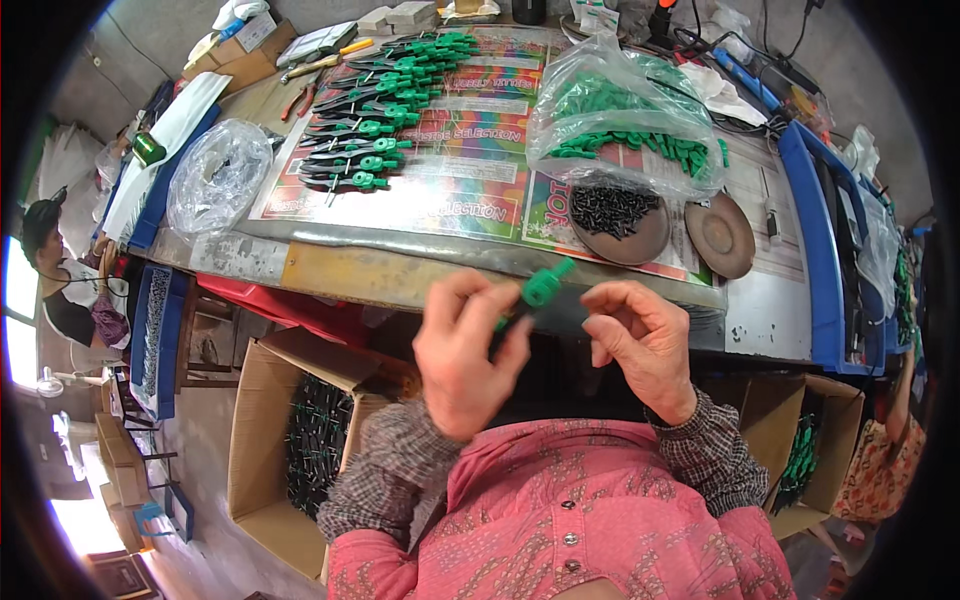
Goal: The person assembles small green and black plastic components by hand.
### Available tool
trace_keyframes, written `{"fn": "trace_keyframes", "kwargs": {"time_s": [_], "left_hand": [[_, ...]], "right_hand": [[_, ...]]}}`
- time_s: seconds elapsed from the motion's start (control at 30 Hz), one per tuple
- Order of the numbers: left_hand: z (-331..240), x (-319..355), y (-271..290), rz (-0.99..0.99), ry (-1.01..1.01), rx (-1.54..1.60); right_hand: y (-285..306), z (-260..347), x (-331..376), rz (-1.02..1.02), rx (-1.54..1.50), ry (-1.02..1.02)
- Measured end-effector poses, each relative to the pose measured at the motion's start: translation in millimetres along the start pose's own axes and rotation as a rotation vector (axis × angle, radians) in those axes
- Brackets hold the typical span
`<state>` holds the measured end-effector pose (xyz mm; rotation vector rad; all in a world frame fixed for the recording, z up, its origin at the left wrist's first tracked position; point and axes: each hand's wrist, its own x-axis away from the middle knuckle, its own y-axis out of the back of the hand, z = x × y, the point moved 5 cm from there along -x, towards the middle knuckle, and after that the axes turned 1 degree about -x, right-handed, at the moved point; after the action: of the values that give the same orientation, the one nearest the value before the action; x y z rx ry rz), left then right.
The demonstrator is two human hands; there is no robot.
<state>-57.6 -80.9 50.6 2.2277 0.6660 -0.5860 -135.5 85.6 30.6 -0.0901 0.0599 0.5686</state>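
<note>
Green plastic piece [543, 287] held in left hand [462, 350]; right hand [640, 340] at its four o'clock, curled narrow, contents unclear; brown dish [645, 243] on desk [350, 274], two o'clock.

Got red-handled pliers [298, 102] and crumpled clear plastic [220, 175], both beyond and left of left hand [465, 350]. See green cylinder [148, 150] farther out that way (bottle or can, can't tell). Also see long blue tool [745, 78] near white sheet [720, 92], well beyond right hand [645, 345]. Spotting co-worker [68, 315] far left of hands.
</note>
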Motion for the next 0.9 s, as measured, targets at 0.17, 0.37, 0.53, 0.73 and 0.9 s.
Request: {"fn": "trace_keyframes", "kwargs": {"time_s": [0.17,0.37,0.53,0.73,0.9], "left_hand": [[57.6,-53.5,30.8,-0.046,-0.054,-0.285],[125.0,-121.8,55.4,-0.104,-0.129,-0.490],[163.0,-174.8,53.8,-0.122,-0.194,-0.567],[188.5,-230.3,29.7,-0.031,-0.128,-0.673],[206.2,-255.4,16.0,0.070,-0.132,-0.712]], "right_hand": [[8.1,-11.0,-5.5,0.028,0.076,-0.007],[6.8,-9.4,-7.6,0.025,0.110,0.024],[5.5,-10.0,-9.7,0.026,0.236,0.065],[6.0,-8.3,-10.0,-0.013,0.338,0.129],[6.3,-9.0,-11.1,-0.004,0.345,0.143]]}}
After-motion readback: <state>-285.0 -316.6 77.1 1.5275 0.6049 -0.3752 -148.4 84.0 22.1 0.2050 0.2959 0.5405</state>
